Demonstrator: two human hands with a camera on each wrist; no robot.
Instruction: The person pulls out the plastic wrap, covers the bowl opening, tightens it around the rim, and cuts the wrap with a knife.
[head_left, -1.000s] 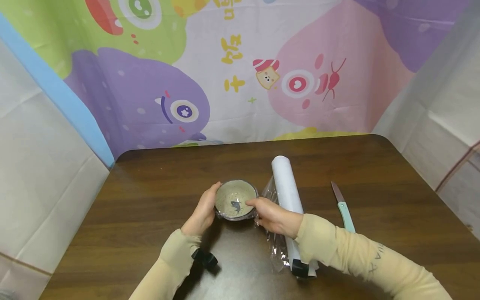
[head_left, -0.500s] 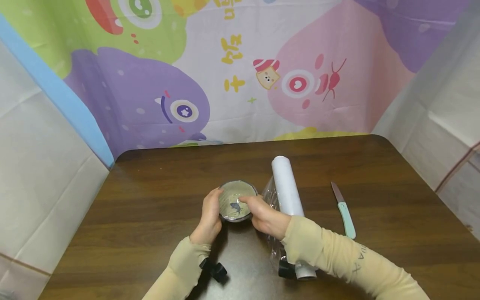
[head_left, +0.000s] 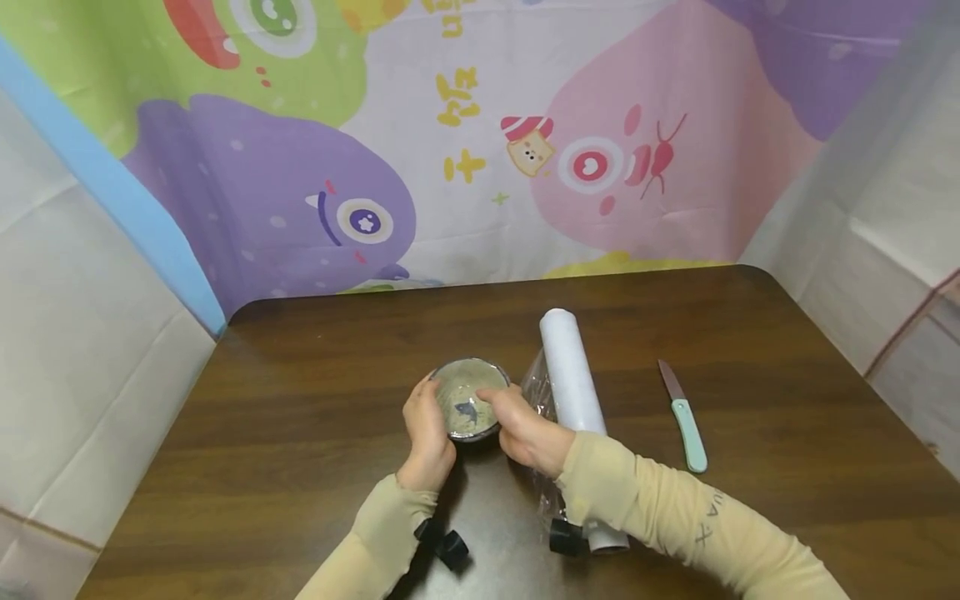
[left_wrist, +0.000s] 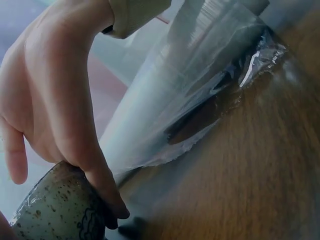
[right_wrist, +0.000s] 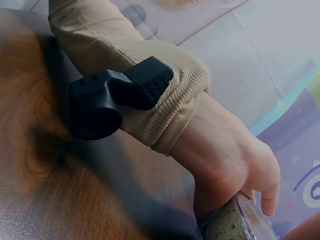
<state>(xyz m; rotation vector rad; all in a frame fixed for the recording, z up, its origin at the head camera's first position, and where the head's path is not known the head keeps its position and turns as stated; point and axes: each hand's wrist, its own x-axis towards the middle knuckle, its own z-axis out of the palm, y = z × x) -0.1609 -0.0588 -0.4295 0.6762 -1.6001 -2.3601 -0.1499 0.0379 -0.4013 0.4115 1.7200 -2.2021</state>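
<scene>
Both hands hold a small speckled bowl [head_left: 459, 385] with a dark rim and a blue fish-like mark inside. My left hand [head_left: 429, 433] grips its left side, and its wrist also shows in the right wrist view. On the other side my right hand [head_left: 528, 429] holds the bowl, thumb over the top. Clear cling film seems stretched over the bowl's mouth, glinting in the right wrist view near the bowl wall [right_wrist: 225, 227]. In the left wrist view, the right hand's fingers [left_wrist: 102, 185] press along the bowl's speckled outside [left_wrist: 55, 205]. The bowl's underside is hidden.
A white roll of cling film [head_left: 573, 375] lies right of the bowl, partly under the right forearm, with a loose clear sheet [head_left: 537, 387] along its left side. Farther right rests a knife [head_left: 686, 429] with a mint handle. A cartoon curtain [head_left: 480, 225] hangs behind the brown table [head_left: 315, 375].
The left hand has shifted down and round the bowl's near left side. My right thumb has moved farther in over the top, and the right forearm has come left, uncovering the knife's handle.
</scene>
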